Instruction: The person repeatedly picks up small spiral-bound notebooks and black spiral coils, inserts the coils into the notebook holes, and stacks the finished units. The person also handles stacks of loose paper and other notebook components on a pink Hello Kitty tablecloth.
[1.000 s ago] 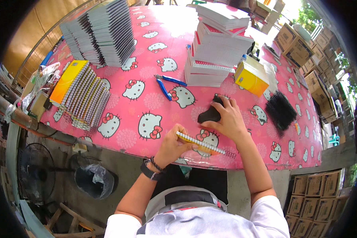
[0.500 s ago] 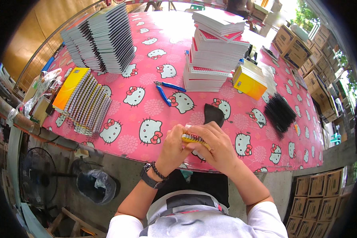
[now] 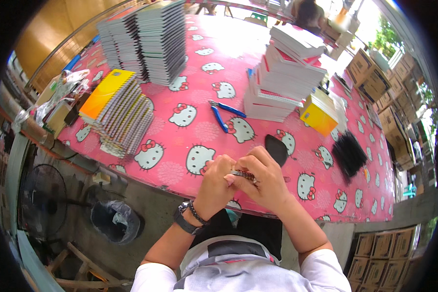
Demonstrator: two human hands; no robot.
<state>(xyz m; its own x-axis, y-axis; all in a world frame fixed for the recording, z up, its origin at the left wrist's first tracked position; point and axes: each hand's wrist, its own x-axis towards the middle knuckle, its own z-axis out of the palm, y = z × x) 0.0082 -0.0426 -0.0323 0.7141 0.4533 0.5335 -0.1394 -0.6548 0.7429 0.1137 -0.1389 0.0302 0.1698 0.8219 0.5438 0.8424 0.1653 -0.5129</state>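
Note:
Near the front edge of the table, both my hands are closed around a small spiral-bound notebook. Its coiled edge shows between my fingers, while most of its cover is hidden. My left hand grips one end, with a dark watch and a beaded bracelet on that wrist. At the other end, my right hand has its fingers curled over the top and its thumb along the coil. Just beyond the right hand lies a flat black object whose kind I cannot make out. Farther off rest blue-handled pliers, their handles spread.
Yellow-covered spiral notebooks are stacked at left, before tall spiral-notebook stacks. White unbound pads rise at centre right, beside a yellow stack and black coils. A lined bin stands below the pink tablecloth.
The whole view has shifted, so the things on the table appear farther right. The notebook has tilted in my hands: its yellow edge showed before, and now mostly the dark coil does.

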